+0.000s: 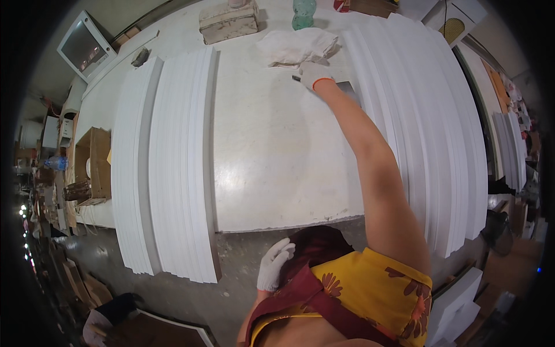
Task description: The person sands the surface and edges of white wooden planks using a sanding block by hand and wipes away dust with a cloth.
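Observation:
My right hand (316, 74), in a white glove with an orange cuff, reaches far across the white table (266, 150). Its fingers look closed, and a small dark tip (296, 78) sticks out at its left side; what it belongs to is hidden. Touching or just beyond the fingertips lies a crumpled white cloth (298, 46). A grey flat piece (348, 91) shows partly behind my forearm. My left hand (276, 266), gloved too, hangs in front of my body below the table's near edge. It holds nothing, and its fingers are stretched out.
Long white strips stand in two stacks (182, 162) on the left and a wider stack (428, 133) on the right, some overhanging the near edge. At the back are a worn block (229, 22) and a green bottle (303, 14). A monitor (87, 46) stands far left.

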### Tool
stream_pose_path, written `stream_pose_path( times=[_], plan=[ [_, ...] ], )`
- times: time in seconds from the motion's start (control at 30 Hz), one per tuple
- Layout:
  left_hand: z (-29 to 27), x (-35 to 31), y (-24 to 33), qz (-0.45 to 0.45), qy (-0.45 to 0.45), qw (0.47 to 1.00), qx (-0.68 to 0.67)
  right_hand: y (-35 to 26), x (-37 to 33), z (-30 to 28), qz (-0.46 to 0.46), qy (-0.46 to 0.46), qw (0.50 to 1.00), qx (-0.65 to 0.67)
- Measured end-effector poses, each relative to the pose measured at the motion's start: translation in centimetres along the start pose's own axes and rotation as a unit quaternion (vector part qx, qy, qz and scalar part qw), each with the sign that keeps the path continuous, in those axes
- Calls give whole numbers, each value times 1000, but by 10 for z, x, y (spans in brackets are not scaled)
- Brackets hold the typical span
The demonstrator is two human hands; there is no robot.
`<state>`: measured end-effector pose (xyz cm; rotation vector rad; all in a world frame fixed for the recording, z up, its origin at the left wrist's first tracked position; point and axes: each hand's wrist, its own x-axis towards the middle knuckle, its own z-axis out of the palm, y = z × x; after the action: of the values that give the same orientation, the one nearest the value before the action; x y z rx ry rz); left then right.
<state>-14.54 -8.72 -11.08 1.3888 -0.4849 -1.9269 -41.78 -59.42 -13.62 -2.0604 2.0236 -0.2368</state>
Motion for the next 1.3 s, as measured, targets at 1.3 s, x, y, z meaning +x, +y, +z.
stream_pose_path(
  times=[1.3],
  plan=[
    [199,57,-108,-155,-316,935,47,1,-640,-74,275,77,666,690]
  ],
)
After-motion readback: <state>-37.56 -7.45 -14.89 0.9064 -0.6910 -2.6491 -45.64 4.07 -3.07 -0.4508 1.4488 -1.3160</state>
